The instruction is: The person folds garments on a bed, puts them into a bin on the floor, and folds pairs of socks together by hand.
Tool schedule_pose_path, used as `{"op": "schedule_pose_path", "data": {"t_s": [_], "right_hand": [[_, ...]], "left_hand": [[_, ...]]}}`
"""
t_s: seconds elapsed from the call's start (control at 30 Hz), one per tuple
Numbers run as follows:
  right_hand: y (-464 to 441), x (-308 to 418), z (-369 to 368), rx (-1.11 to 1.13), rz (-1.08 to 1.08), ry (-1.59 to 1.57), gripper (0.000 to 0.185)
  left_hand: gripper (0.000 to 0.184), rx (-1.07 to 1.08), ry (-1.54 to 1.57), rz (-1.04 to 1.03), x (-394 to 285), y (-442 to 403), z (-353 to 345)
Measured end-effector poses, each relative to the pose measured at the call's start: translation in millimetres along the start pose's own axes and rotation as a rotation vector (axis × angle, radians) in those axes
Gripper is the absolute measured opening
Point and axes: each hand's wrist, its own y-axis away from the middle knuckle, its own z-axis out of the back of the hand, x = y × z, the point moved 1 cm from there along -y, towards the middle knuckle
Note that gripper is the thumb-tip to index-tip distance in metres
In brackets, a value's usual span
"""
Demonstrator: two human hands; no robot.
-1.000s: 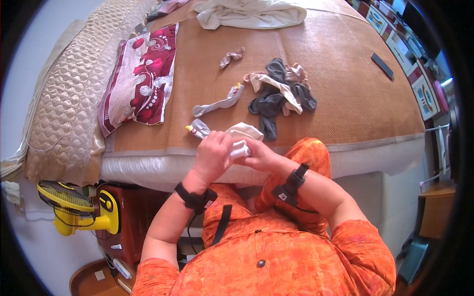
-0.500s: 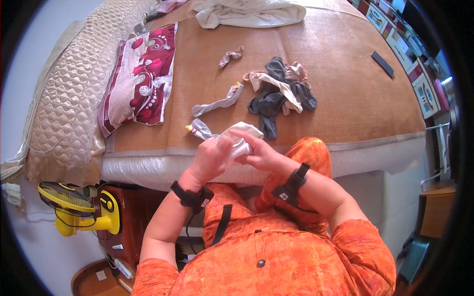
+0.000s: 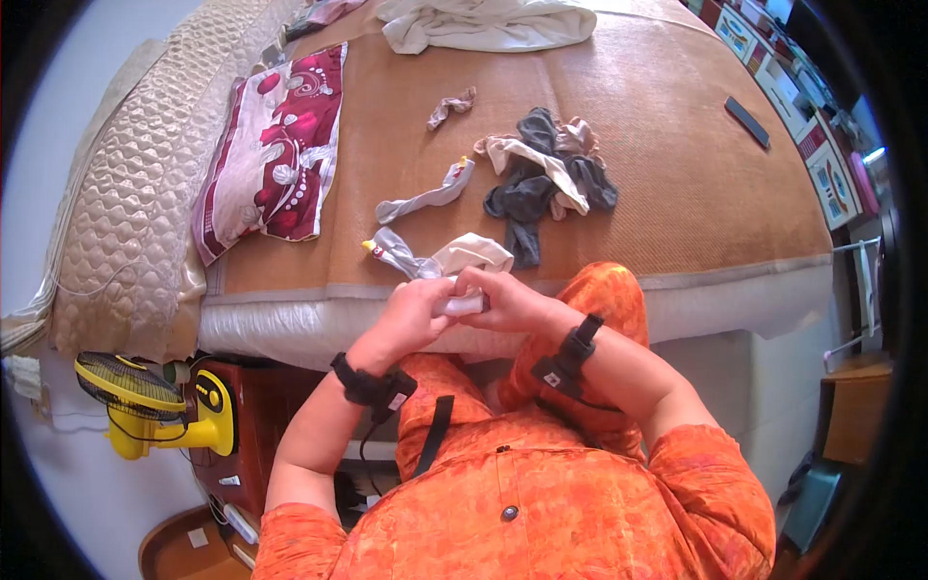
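Note:
Close together at the bed's near edge, my left hand [image 3: 414, 311] and my right hand [image 3: 510, 300] both grip a white sock [image 3: 462, 305]. Their fingers are curled around it and partly cover it. Just beyond the fingers lies cream fabric [image 3: 474, 253]; whether it belongs to the same sock I cannot tell. A light grey sock with a yellow tip [image 3: 401, 253] rests beside it, left of my hands. A second grey sock [image 3: 425, 203] lies stretched out farther up. To the right is a loose heap of dark grey, cream and pinkish socks [image 3: 527, 193].
A small crumpled pinkish sock [image 3: 451, 108] lies farther back on the brown mat [image 3: 667, 184]. A maroon patterned pillow [image 3: 275, 159] is on the left, a white cloth [image 3: 493, 24] at the back. A dark remote-like object [image 3: 747, 123] lies right; a yellow fan [image 3: 159, 406] stands lower left.
My hands have drawn closer together and lowered slightly, with the fingers now curled in more around the white sock. Less of the sock shows between them.

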Motion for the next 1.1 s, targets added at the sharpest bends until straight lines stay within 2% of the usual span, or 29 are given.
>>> {"op": "schedule_pose_path", "data": {"t_s": [0.03, 0.1, 0.17, 0.2, 0.27, 0.3, 0.37, 0.47, 0.7, 0.83, 0.9, 1.0, 1.1], "right_hand": [[1, 2, 1, 0.044, 0.000, 0.092, 0.034], [2, 8, 4, 0.089, 0.001, 0.177, 0.036], [4, 11, 5, 0.136, 0.063, 0.413, 0.034], [3, 9, 3, 0.137, 0.065, 0.411, 0.034], [2, 6, 3, -0.045, 0.160, 0.534, 0.029], [0, 7, 2, -0.044, 0.163, 0.534, 0.029], [-5, 14, 1, -0.302, 0.458, 0.720, 0.025], [-3, 28, 1, -0.269, 0.537, 0.751, 0.020], [-2, 28, 2, -0.155, 0.602, 0.689, 0.013], [-4, 31, 5, -0.306, 0.562, 0.802, 0.012], [-6, 29, 5, -0.368, 0.527, 0.812, 0.012], [-8, 20, 6, -0.510, 0.393, 0.762, 0.014], [-9, 17, 12, -0.536, 0.351, 0.643, 0.016]], "left_hand": [[0.029, 0.002, -0.001, 0.001, -1, 3, 2], [0.029, 0.005, -0.301, -0.105, -5, 10, 9], [0.028, -0.032, -0.364, -0.154, -8, 13, 9], [0.028, -0.076, -0.425, -0.205, -10, 14, 10], [0.029, -0.095, -0.471, -0.150, -17, 17, 10], [0.029, -0.111, -0.513, -0.097, -19, 17, 9], [0.029, -0.136, -0.514, -0.062, -19, 17, 8], [0.028, -0.189, -0.530, -0.029, -17, 13, 4], [0.024, -0.251, -0.439, -0.014, -16, 9, 5], [0.024, -0.332, -0.415, 0.015, -6, 5, 2], [0.022, -0.549, -0.286, -0.016, -2, 0, -2], [0.025, -0.554, -0.398, 0.022, -5, -11, -10], [0.024, -0.533, -0.396, 0.027, -8, -18, -15]]}}
